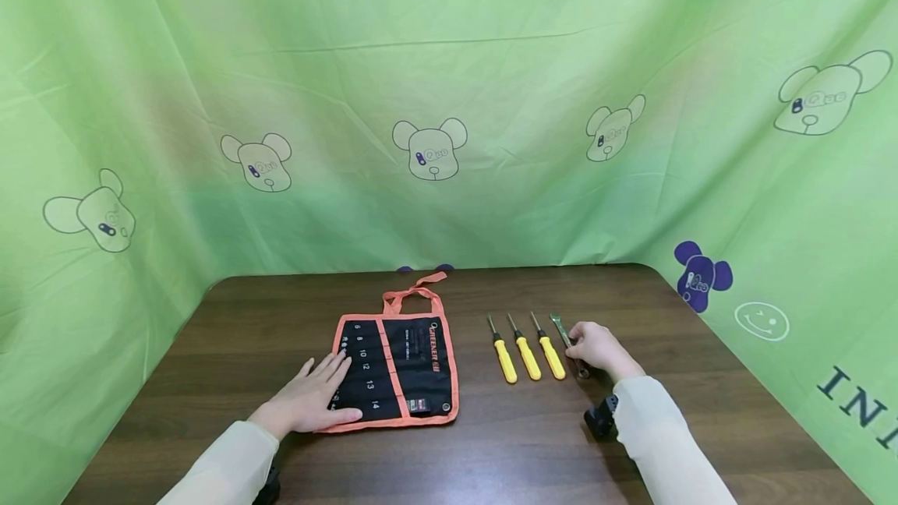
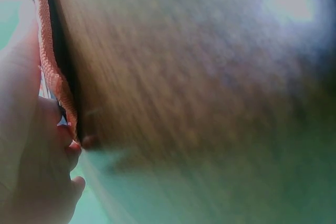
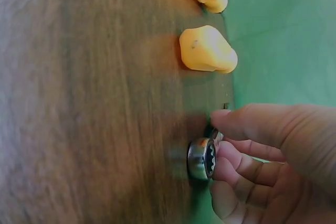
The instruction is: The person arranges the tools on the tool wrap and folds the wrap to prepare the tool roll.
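A black tool pouch with orange trim (image 1: 429, 349) and printed size numbers lies flat on the table. Fingers spread, my left hand (image 1: 305, 402) rests on the pouch's left side; the left wrist view shows its orange edge (image 2: 50, 61) beside the hand. On the right, my right hand (image 1: 598, 349) pinches a metal combination wrench (image 1: 559, 326) between thumb and fingers. Its toothed ring end (image 3: 199, 159) shows close to the tabletop in the right wrist view. Part of the wrench's shaft is hidden by the fingers.
Three yellow-handled screwdrivers, a left one (image 1: 506, 362), a middle one (image 1: 528, 359) and a right one (image 1: 552, 358), lie side by side between pouch and wrench. The pouch's orange tie strap (image 1: 393, 301) reaches toward the back of the brown table (image 1: 491, 458). A green printed curtain (image 1: 519, 209) hangs behind.
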`<state>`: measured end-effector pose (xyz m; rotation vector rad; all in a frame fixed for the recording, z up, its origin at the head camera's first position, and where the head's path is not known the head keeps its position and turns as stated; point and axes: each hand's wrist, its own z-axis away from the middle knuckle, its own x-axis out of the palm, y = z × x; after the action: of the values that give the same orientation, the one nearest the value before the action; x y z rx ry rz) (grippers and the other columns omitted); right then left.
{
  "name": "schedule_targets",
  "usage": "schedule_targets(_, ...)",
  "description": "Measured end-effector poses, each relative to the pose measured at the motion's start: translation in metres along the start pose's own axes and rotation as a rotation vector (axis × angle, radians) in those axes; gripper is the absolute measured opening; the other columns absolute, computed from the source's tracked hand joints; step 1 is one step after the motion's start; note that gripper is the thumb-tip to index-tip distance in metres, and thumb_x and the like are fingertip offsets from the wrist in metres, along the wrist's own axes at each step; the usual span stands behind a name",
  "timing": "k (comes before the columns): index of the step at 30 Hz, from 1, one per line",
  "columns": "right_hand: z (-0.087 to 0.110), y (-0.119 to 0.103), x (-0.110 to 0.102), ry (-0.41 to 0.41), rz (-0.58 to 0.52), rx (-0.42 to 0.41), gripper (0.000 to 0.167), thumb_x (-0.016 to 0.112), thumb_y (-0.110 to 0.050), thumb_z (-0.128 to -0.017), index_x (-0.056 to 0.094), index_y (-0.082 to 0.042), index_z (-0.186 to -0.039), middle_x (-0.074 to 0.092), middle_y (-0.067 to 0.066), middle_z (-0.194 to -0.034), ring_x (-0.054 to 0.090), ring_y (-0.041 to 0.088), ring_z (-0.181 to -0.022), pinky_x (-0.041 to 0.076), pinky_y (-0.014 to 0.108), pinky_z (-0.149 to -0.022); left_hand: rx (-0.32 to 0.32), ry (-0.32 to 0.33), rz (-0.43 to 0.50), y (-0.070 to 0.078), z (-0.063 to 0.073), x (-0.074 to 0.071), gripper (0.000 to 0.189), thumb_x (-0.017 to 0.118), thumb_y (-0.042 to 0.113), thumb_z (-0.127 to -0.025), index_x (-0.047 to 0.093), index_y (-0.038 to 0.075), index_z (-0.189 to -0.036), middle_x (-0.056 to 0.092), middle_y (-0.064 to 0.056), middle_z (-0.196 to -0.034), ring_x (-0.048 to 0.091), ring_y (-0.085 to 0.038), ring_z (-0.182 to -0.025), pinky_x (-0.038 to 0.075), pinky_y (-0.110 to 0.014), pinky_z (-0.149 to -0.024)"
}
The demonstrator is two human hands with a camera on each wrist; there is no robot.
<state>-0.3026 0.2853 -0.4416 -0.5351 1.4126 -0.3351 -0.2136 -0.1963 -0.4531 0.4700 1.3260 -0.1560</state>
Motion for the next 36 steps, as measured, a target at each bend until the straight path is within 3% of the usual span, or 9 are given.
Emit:
schedule_targets(5, 0.0001, 0.0005, 0.0000, 0.022, 0.030, 0.018, 0.015, 0.066, -0.003, -0.075, 0.057, 0.006, -0.083, 0.055, 0.007, -0.071, 0.054, 0.019, -0.061, 0.045, 0.033, -0.057, 0.003, 0.001, 0.006, 0.0011, 0.0012, 0.0002, 0.095, 0.045, 0.069, -0.081, 0.027, 0.000, -0.143, 0.022, -0.016, -0.148, 0.019, -0.031, -0.135, 0.012, -0.054, -0.105)
schedule_targets(12, 0.0015, 0.0010, 0.0015, 0.022, 0.001, 0.044, 0.006, 0.062, -0.001, -0.074, 0.057, -0.001, -0.069, 0.052, 0.000, -0.055, 0.051, 0.014, -0.051, 0.041, 0.029, -0.050, -0.007, -0.001, 0.008, 0.0034, 0.0018, -0.0011, 0.094, 0.047, 0.068, -0.081, 0.028, 0.000, -0.143, 0.023, -0.016, -0.148, 0.019, -0.031, -0.135, 0.012, -0.053, -0.105)
schedule_targets(21, 0.0025, 0.0041, 0.0049, 0.011, -0.114, 0.088, 0.003, 0.059, -0.001, -0.072, 0.057, 0.001, -0.072, 0.050, 0.001, -0.055, 0.048, 0.012, -0.044, 0.043, 0.026, -0.043, -0.007, -0.018, 0.009, 0.0025, 0.0011, -0.0016, 0.093, 0.046, 0.067, -0.082, 0.026, 0.001, -0.144, 0.021, -0.016, -0.149, 0.018, -0.031, -0.135, 0.010, -0.054, -0.105)
schedule_targets(30, 0.0027, 0.0049, 0.0029, 0.053, -0.024, 0.021, 0.006, 0.059, -0.003, -0.068, 0.056, -0.005, -0.063, 0.046, -0.002, -0.052, 0.045, 0.013, -0.048, 0.037, 0.027, -0.046, -0.016, -0.015, -0.005, 0.0021, -0.0008, -0.0007, 0.094, 0.045, 0.069, -0.081, 0.027, 0.002, -0.144, 0.021, -0.015, -0.149, 0.018, -0.030, -0.135, 0.011, -0.053, -0.105)
schedule_targets(36, 0.0021, 0.0059, -0.0006, 0.061, -0.035, -0.002, 0.010, 0.056, -0.001, -0.071, 0.057, -0.007, -0.062, 0.046, -0.004, -0.049, 0.045, 0.012, -0.046, 0.037, 0.028, -0.048, -0.014, -0.013, 0.007, 0.0031, 0.0004, -0.0023, 0.094, 0.047, 0.068, -0.081, 0.027, 0.001, -0.143, 0.022, -0.015, -0.148, 0.019, -0.031, -0.135, 0.012, -0.053, -0.105)
